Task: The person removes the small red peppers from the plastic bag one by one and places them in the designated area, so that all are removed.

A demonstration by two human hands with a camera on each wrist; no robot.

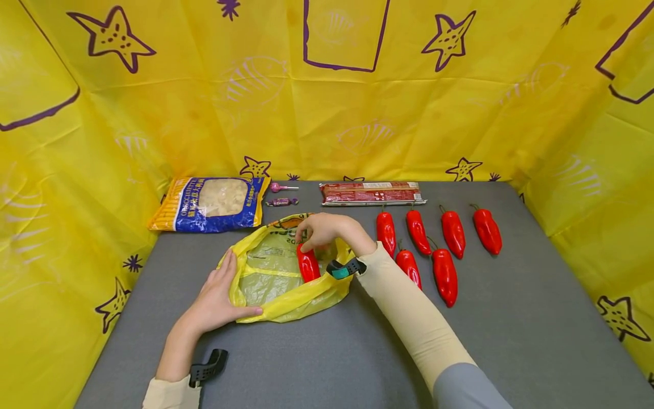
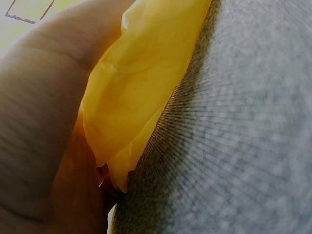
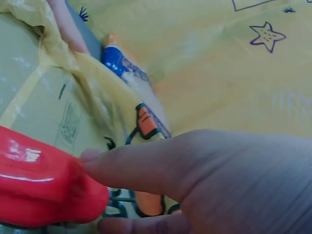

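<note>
A red pepper (image 1: 308, 263) is pinched at its upper end by the curled fingers of the right hand (image 1: 327, 230), inside the mouth of a yellow plastic bag (image 1: 271, 289). In the head view, the bag's near left rim is pressed flat onto the grey table (image 1: 327, 363) by the left hand (image 1: 217, 298), whose fingers are spread and straight, the thumb lying along the bag's lower edge. The held pepper is seen standing nearly upright within the bag, just below the right fingertips. To the right of the grip, 6 more red peppers (image 1: 444, 250) are laid on the table, the closest just past the right wrist. Beyond the grip, a long red packet (image 1: 372, 193) is set against the back wall; further left a blue and yellow bag of pale food (image 1: 212, 204) is placed, with a pink lollipop (image 1: 278, 187) and a small purple wrapped sweet (image 1: 281, 201) between them. Yellow cloth with purple stars (image 1: 449, 37) is hung round the table.

In the left wrist view, only the palm (image 2: 39, 122) is shown, laid against crumpled yellow bag film (image 2: 136, 97) on the grey surface (image 2: 234, 136); the fingers themselves are not seen here.

In the right wrist view, the pepper's red end (image 3: 44, 187) is met by a fingertip (image 3: 97, 158) from above, with another finger below it. Behind the grip, the bag's printed inner wall (image 3: 73, 117) is seen, and past it the blue corner of the food bag (image 3: 117, 61).
</note>
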